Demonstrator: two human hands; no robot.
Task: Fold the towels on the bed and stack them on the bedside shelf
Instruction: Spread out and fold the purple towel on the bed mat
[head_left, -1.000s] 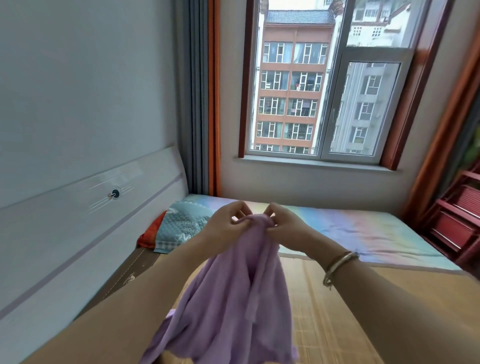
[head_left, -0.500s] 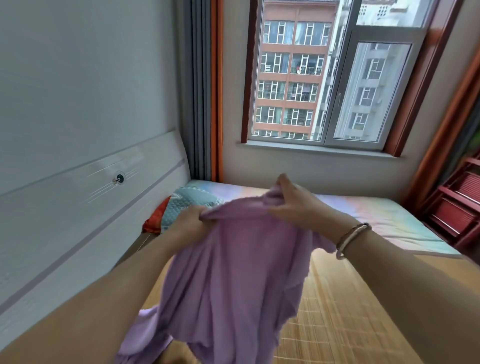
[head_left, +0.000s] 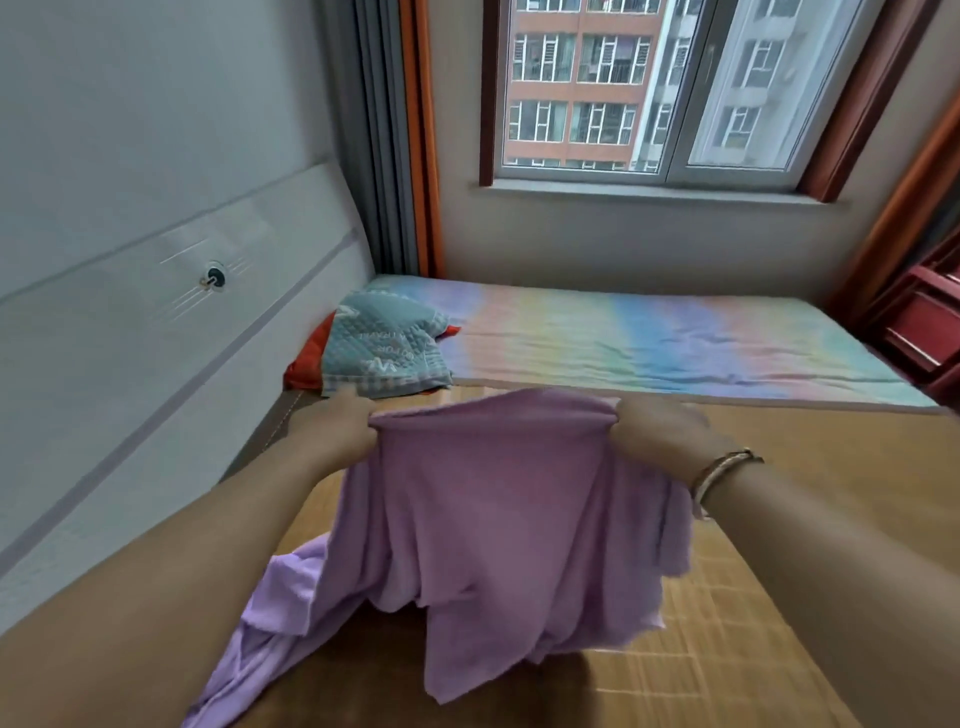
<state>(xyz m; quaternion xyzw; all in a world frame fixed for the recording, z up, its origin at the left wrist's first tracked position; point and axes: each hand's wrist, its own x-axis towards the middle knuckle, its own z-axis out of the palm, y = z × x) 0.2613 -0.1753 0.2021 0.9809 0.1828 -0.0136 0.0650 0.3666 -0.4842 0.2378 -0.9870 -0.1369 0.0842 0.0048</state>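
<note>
the left hand (head_left: 337, 431) and right hand (head_left: 662, 434) each pinch one end of the purple towel's (head_left: 498, 519) top edge, holding it stretched between them above the bed (head_left: 779, 623), its lower part hanging and trailing toward the near edge. this looks like the spreading-out step before the first fold. next, the towel likely needs laying flat on the bed or its held corners bringing together.
</note>
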